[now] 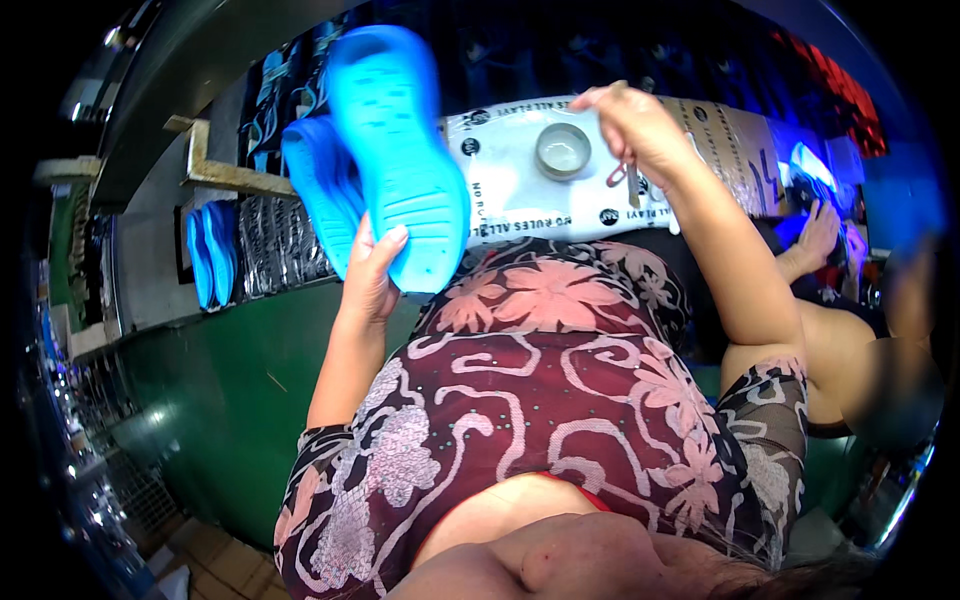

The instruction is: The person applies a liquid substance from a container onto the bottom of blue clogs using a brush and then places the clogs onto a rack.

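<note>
Progress: judged mid-handling. Front blue shoe sole (410,180) is at 11 o'clock from view centre, lifted, ridged face toward camera; rear blue sole (312,165) partly behind it, apparently in the same grip. Left hand (370,268) has its fingers closed on the near end, thumb on the face. Right hand (640,135), between 1 and 2 o'clock, is apart from both soles; its fingers are curled, apparently around a thin tool (633,186). A small red loop (616,177) hangs or lies beside it; cannot tell which. Blue sole pair (211,255) sits at 9 o'clock, out of hand. Whether any sole is finished, or how many are left: cannot tell.

Surface: table (510,210) covered in white film with dark print. Small round bowl (563,152) on it at 1 o'clock, pale inside; contents unclear.

Room: dark racks (580,60) past the table toward 12 o'clock. Co-worker's hand (820,232) near 3 o'clock, under bluish light. Red items (830,90) at 2 o'clock, blurred. Green surface (200,390) between 8 and 9 o'clock, probably floor.
</note>
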`<act>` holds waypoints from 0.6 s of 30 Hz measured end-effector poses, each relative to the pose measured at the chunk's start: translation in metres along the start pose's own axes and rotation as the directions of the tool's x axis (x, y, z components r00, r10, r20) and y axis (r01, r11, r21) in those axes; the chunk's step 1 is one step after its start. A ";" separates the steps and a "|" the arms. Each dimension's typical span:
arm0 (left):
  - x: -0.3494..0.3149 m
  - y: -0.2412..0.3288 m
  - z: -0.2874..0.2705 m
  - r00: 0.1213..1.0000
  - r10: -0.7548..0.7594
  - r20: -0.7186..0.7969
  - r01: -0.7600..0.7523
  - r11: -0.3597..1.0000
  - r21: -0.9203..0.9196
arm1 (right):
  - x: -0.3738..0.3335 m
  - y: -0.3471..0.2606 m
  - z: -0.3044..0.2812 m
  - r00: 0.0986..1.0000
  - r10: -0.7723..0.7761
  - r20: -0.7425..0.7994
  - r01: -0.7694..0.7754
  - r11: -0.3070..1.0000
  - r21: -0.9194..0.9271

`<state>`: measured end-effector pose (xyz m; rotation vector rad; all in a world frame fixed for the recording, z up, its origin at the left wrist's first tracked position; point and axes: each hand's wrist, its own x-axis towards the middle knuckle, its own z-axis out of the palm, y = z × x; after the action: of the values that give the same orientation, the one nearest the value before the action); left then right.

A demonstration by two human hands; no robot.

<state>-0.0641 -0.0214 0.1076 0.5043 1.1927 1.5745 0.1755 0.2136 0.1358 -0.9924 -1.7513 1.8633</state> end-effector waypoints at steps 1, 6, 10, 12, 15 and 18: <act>-0.001 -0.002 0.006 1.000 0.019 -0.006 -0.019 0.999 -0.032 | -0.005 0.006 -0.016 0.997 -0.068 -0.043 0.075 0.980 0.184; 0.010 -0.016 0.015 0.949 -0.205 0.238 0.192 0.978 0.077 | -0.026 0.042 -0.038 0.957 -0.054 -0.285 0.230 0.740 0.632; 0.016 -0.025 0.031 0.986 -0.126 0.111 0.118 0.991 0.070 | -0.041 0.095 -0.044 0.986 -0.050 -0.156 0.142 0.733 0.665; 0.017 -0.027 0.033 0.994 -0.058 0.092 0.038 0.977 0.209 | -0.050 0.097 -0.032 0.974 0.030 -0.226 0.134 0.727 0.673; 0.021 -0.028 0.041 0.998 0.056 0.039 -0.065 0.942 0.329 | -0.056 0.098 -0.024 0.953 0.087 -0.289 0.140 0.720 0.680; 0.025 -0.040 0.035 0.983 0.180 0.041 -0.179 0.881 0.438 | -0.052 0.105 -0.023 0.933 0.081 -0.352 0.169 0.761 0.626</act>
<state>-0.0258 0.0146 0.0814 0.9326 1.5492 1.4524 0.2458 0.1780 0.0460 -0.9075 -0.7946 1.8910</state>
